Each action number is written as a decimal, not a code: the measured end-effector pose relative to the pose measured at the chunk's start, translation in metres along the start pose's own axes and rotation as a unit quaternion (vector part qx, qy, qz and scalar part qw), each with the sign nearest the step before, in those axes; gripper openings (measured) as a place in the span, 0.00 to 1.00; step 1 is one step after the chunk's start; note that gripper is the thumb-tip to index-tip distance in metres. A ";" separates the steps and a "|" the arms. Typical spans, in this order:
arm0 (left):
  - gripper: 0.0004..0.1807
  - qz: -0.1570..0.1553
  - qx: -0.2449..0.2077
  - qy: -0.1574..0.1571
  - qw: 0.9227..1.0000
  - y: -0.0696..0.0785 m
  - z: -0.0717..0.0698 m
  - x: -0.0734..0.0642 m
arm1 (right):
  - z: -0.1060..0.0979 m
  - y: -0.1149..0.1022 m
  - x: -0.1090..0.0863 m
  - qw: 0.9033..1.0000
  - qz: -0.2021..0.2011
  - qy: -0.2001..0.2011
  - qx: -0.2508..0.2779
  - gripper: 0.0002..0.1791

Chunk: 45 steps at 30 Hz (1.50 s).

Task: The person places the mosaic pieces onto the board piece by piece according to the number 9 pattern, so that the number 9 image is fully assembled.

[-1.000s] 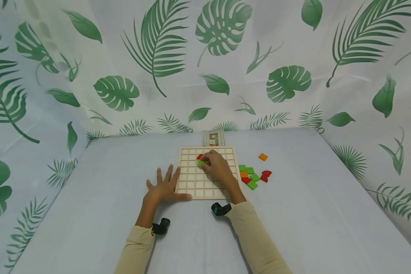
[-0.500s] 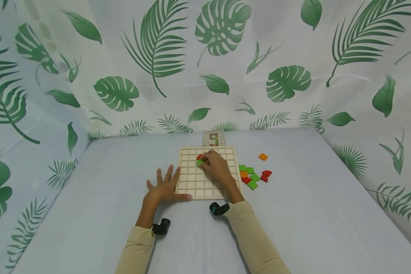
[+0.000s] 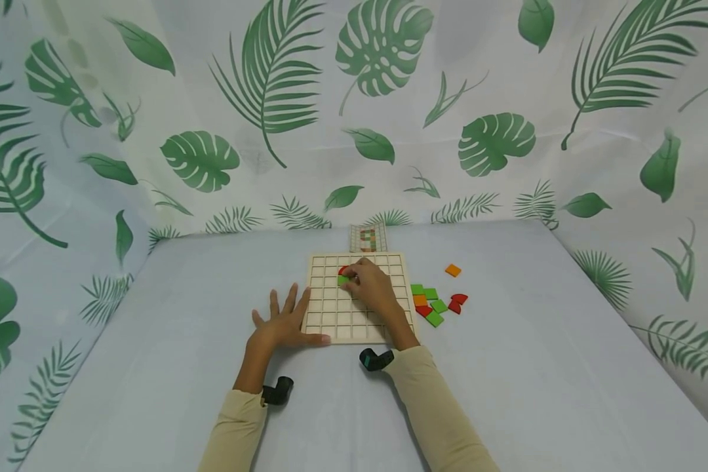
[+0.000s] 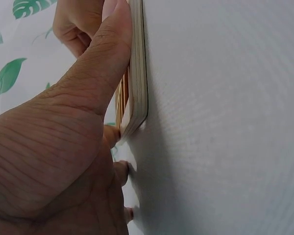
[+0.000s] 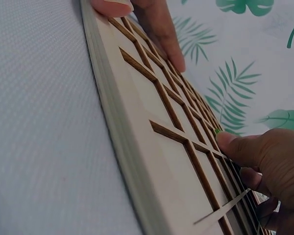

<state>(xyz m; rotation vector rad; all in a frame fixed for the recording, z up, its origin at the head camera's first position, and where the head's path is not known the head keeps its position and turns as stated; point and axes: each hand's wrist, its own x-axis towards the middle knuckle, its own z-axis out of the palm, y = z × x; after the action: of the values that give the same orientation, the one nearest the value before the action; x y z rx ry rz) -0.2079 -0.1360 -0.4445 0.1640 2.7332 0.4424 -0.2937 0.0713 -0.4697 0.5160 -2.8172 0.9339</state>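
A pale wooden grid board (image 3: 324, 318) lies on the table. My left hand (image 3: 281, 326) has its fingers spread at the board's left edge, and its thumb rests on the near rim. Over the upper middle of the board, my right hand (image 3: 373, 286) has curled fingers, with thumb and forefinger pinching a green square tile (image 3: 343, 280) at a grid cell. Only a sliver of that green tile shows by the thumb in the right wrist view. Just beyond it sits a red piece (image 3: 343, 269), partly covered by the fingers.
Right of the board lie loose green tiles (image 3: 434, 319), an orange tile (image 3: 419, 300) and red quarter-round pieces (image 3: 459, 299). Another orange tile (image 3: 453, 270) lies farther off. A patterned card (image 3: 368, 237) stands behind the board. Leaf-print cloth (image 3: 389, 164) encloses the table.
My right hand and wrist have shifted very slightly left, and the green tile has slid a little left with the fingers. My left hand stays still.
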 end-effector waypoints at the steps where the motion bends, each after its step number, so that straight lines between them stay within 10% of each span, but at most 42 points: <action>1: 0.63 0.000 0.000 0.001 1.000 0.000 0.000 0.000 | 0.000 0.000 0.000 1.000 0.001 0.000 0.000 0.13; 45: 0.63 0.004 -0.006 0.005 1.000 0.000 0.001 0.000 | -0.004 0.005 -0.004 0.999 0.000 -0.001 0.033 0.14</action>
<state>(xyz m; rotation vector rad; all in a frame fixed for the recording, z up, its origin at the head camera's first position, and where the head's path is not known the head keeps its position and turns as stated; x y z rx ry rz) -0.2075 -0.1360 -0.4451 0.1703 2.7406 0.4646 -0.2914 0.0788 -0.4702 0.5253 -2.7965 1.0313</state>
